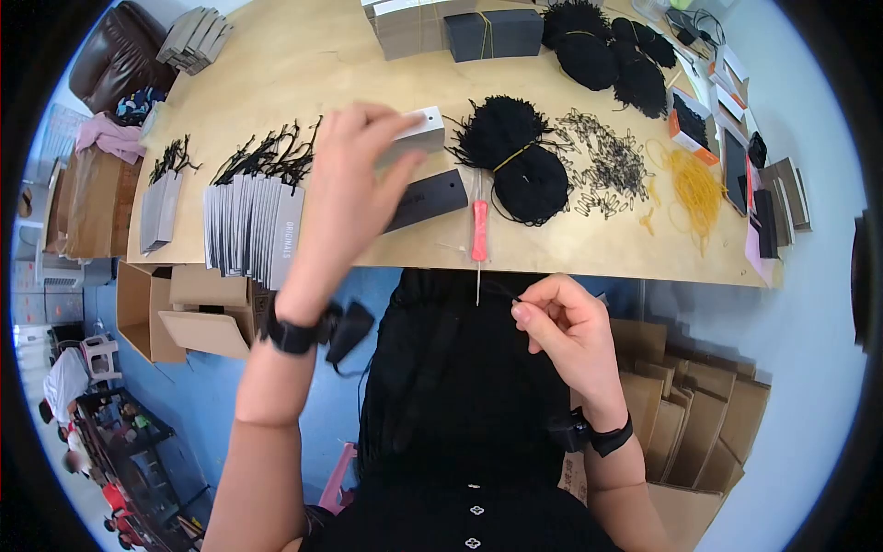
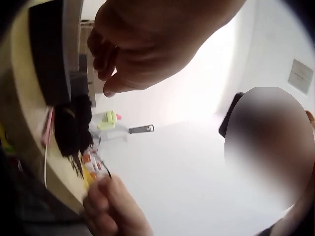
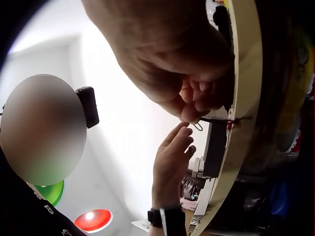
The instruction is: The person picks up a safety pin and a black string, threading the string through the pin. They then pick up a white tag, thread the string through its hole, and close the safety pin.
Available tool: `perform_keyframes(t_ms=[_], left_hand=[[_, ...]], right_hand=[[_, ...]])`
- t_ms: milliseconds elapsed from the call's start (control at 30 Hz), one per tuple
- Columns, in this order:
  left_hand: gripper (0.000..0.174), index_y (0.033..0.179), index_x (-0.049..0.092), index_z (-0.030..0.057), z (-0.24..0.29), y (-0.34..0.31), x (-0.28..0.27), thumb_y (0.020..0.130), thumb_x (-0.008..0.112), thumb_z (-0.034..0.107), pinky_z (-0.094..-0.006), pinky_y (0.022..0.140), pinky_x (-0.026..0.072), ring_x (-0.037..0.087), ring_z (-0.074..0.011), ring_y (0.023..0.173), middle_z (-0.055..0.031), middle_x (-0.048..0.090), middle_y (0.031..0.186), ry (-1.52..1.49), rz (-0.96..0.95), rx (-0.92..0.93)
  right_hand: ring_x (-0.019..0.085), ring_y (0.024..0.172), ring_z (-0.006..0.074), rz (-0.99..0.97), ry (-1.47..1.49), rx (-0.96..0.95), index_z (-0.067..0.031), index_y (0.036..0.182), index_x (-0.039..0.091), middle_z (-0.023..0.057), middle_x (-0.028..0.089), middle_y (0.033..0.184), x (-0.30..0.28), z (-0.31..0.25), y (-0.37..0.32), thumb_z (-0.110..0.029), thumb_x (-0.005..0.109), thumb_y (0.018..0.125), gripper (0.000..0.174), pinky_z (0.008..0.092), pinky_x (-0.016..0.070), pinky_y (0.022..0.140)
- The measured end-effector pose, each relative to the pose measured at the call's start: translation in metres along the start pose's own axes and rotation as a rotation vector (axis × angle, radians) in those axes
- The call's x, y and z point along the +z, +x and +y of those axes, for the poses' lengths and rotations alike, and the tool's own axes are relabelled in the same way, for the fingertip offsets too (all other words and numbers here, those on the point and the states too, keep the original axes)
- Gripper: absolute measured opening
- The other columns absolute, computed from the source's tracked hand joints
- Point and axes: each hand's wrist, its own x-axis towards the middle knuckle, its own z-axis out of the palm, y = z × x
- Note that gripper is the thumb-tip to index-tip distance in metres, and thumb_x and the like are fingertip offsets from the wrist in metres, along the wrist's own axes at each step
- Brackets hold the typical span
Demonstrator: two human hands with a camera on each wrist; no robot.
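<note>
My right hand (image 1: 570,336) is in front of the table edge, thumb and fingertips pinching a black cord (image 3: 216,120). A small wire loop (image 3: 198,127) shows beside those fingertips in the right wrist view. My left hand (image 1: 349,179), fingers spread and slightly bent, is over the table beside a stack of grey tags (image 1: 418,140); nothing shows between its fingers. Below that stack lies a dark tag block (image 1: 430,201), partly hidden by the left hand. An awl with a red handle (image 1: 479,230) lies with its metal shaft projecting past the table edge.
A banded bundle of black cords (image 1: 515,161) lies right of the awl, beside scattered wire pins (image 1: 607,166) and yellow rubber bands (image 1: 694,193). Grey tags with black cords (image 1: 248,225) overlap at left. More tag stacks (image 1: 494,37) and cord bundles (image 1: 589,60) line the back.
</note>
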Motion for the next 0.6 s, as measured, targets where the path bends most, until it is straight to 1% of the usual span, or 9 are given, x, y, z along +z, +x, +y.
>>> perform_keyframes(t_ms=[33,67,133,167,267,333,367,433,600], left_hand=[[0.030,0.110,0.071,0.0057,-0.014,0.011,0.004,0.081,0.073,0.009,-0.0351,0.084,0.0488,0.062,-0.0270,0.095,-0.0096,0.067,0.103,0.126,0.035,0.035],[0.030,0.110,0.071,0.0057,-0.031,0.018,0.008,0.081,0.073,0.009,-0.0351,0.084,0.0488,0.062,-0.0270,0.095,-0.0096,0.067,0.103,0.128,0.039,0.035],[0.029,0.107,0.072,0.0048,-0.049,0.028,0.013,0.081,0.075,0.015,-0.0360,0.085,0.0494,0.063,-0.0273,0.096,-0.0097,0.068,0.107,0.106,-0.196,-0.055],[0.029,0.107,0.072,0.0048,-0.054,0.027,0.016,0.081,0.075,0.015,-0.0360,0.085,0.0494,0.063,-0.0273,0.096,-0.0097,0.068,0.107,0.106,-0.195,-0.054],[0.028,0.104,0.074,0.0036,-0.046,0.027,0.011,0.081,0.076,0.019,-0.0353,0.086,0.0495,0.063,-0.0278,0.096,-0.0108,0.069,0.106,0.008,-0.186,-0.162],[0.029,0.102,0.073,0.0018,-0.038,0.024,0.001,0.078,0.077,0.018,-0.0362,0.084,0.0488,0.063,-0.0285,0.093,-0.0118,0.069,0.100,0.064,-0.069,-0.054],[0.029,0.102,0.073,0.0018,-0.028,0.020,-0.006,0.078,0.077,0.018,-0.0362,0.084,0.0488,0.063,-0.0285,0.093,-0.0118,0.069,0.100,0.065,-0.071,-0.057],[0.030,0.099,0.073,0.0007,-0.006,0.009,-0.016,0.075,0.079,0.017,-0.0374,0.081,0.0477,0.062,-0.0295,0.089,-0.0125,0.068,0.095,0.098,-0.156,-0.026],[0.029,0.097,0.072,0.0009,0.001,-0.018,-0.001,0.073,0.079,0.015,-0.0383,0.079,0.0467,0.061,-0.0296,0.087,-0.0121,0.067,0.091,0.019,-0.243,-0.049]], right_hand=[[0.051,0.059,0.0009,-0.004,-0.002,-0.003,-0.0016,0.092,0.062,-0.0026,0.059,0.071,0.000,0.001,-0.001,-0.011,0.069,0.093,0.011,0.0176,0.0450,0.053],[0.051,0.059,0.0009,-0.007,-0.009,0.003,-0.0015,0.092,0.063,-0.0026,0.059,0.071,-0.001,0.002,-0.002,-0.011,0.069,0.093,0.011,0.0177,0.0447,0.052],[0.052,0.059,0.0010,-0.009,-0.002,0.007,-0.0015,0.093,0.063,-0.0027,0.059,0.071,-0.001,0.007,-0.005,-0.010,0.070,0.092,0.011,0.0179,0.0438,0.052],[0.052,0.059,0.0010,-0.009,-0.003,0.006,-0.0015,0.093,0.063,-0.0027,0.059,0.071,-0.002,0.007,-0.006,-0.010,0.070,0.092,0.011,0.0179,0.0438,0.052],[0.052,0.059,0.0010,0.002,0.015,0.033,-0.0017,0.093,0.063,-0.0028,0.059,0.071,-0.003,0.011,-0.009,-0.010,0.070,0.092,0.011,0.0180,0.0439,0.052],[0.052,0.059,0.0009,-0.001,0.021,0.027,-0.0019,0.093,0.063,-0.0030,0.059,0.071,-0.004,0.015,-0.010,-0.009,0.070,0.091,0.010,0.0178,0.0439,0.052],[0.052,0.059,0.0009,-0.003,0.022,0.030,-0.0019,0.093,0.063,-0.0030,0.059,0.071,-0.004,0.016,-0.010,-0.009,0.070,0.091,0.010,0.0178,0.0439,0.052],[0.052,0.060,0.0009,0.016,0.060,0.030,-0.0019,0.093,0.063,-0.0030,0.059,0.071,-0.003,0.018,-0.010,-0.009,0.070,0.091,0.010,0.0177,0.0440,0.052],[0.052,0.060,0.0008,-0.007,0.072,0.019,-0.0018,0.094,0.063,-0.0027,0.060,0.072,-0.003,0.017,-0.010,-0.009,0.070,0.092,0.010,0.0177,0.0443,0.052]])
